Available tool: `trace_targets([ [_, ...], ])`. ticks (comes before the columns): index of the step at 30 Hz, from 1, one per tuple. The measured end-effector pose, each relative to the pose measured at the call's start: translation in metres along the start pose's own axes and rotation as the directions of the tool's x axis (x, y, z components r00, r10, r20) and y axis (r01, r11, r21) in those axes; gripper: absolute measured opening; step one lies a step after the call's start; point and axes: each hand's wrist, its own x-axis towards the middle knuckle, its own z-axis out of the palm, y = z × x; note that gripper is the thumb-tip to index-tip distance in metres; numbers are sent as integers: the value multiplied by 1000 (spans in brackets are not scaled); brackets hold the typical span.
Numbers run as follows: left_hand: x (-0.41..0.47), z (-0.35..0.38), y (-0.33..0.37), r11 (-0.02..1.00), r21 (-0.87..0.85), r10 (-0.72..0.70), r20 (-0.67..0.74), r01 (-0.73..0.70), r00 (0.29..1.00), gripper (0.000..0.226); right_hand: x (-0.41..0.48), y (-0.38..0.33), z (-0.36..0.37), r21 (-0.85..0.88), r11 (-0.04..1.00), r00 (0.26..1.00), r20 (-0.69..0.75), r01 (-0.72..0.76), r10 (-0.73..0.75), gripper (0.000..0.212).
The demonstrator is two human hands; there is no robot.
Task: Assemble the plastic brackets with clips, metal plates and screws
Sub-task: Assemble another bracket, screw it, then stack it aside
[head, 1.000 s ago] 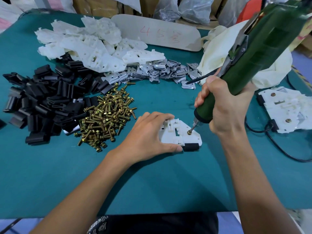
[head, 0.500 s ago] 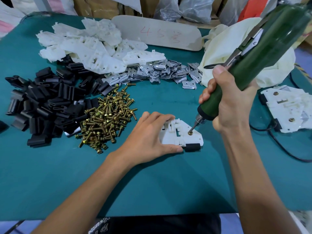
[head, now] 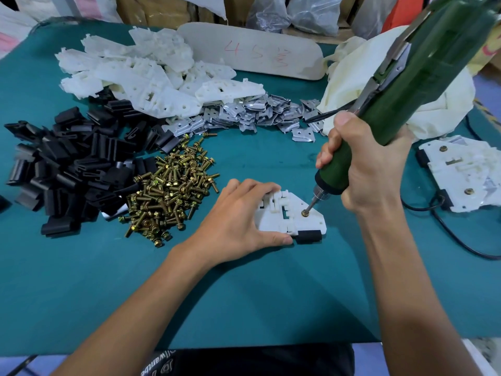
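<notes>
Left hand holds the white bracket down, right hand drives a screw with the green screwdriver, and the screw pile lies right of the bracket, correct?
Not quite: the head view shows the screw pile left of the white bracket. The rest stands: left hand holds it down, right hand drives with the green screwdriver.

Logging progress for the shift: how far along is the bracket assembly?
Done: finished brackets, screwed together, lie at right. In hand: left hand holds a white bracket, black clip fitted; right hand drives a screw with the green screwdriver. Left: piles of loose brackets, clips, metal plates, screws.
</notes>
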Motion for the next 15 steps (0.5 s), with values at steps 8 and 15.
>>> trace_targets([
  [8, -1, -2, 3, 1000, -15, -14, -1, 14, 1000, 94, -2, -3, 3, -42, 999, 1000, 6, 9, -9, 24],
  [15, -2, -10, 21, 974, 139, -172, -61, 179, 983, 82, -5, -23, -11, 35, 999, 997, -72, -25, 27, 18],
])
